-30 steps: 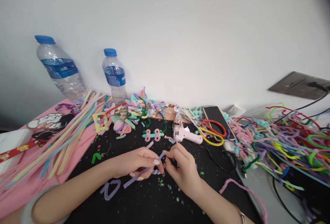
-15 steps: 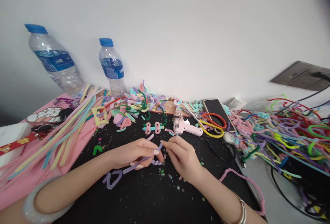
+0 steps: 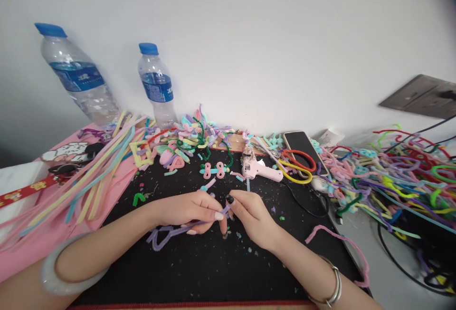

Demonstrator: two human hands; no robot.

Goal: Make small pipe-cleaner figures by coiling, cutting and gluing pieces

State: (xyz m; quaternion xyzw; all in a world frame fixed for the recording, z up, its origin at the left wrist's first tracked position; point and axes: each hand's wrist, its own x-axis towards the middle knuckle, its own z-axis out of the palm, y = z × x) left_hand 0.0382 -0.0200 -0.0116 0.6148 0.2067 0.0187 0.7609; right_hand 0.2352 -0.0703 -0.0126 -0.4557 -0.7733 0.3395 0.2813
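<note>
A purple pipe cleaner is gripped between my two hands above the black mat. Its looped end trails out to the left, below my left wrist. My left hand closes on it with thumb and fingers. Thumb and fingers of my right hand pinch the same purple piece close to the left fingertips; most of that stretch is hidden. Behind the hands lie a pink glue gun and a small figure with pink loops on a turquoise stem.
Two water bottles lean on the wall. Long pastel pipe cleaners cover a pink sheet at left; tangled coloured ones heap at right. A phone, a cable and a pink strand lie nearby.
My right thumb has rolled over, and my fingers now pinch the purple pipe cleaner closer to my left hand. The view has shifted slightly, showing the mat's red front edge.
</note>
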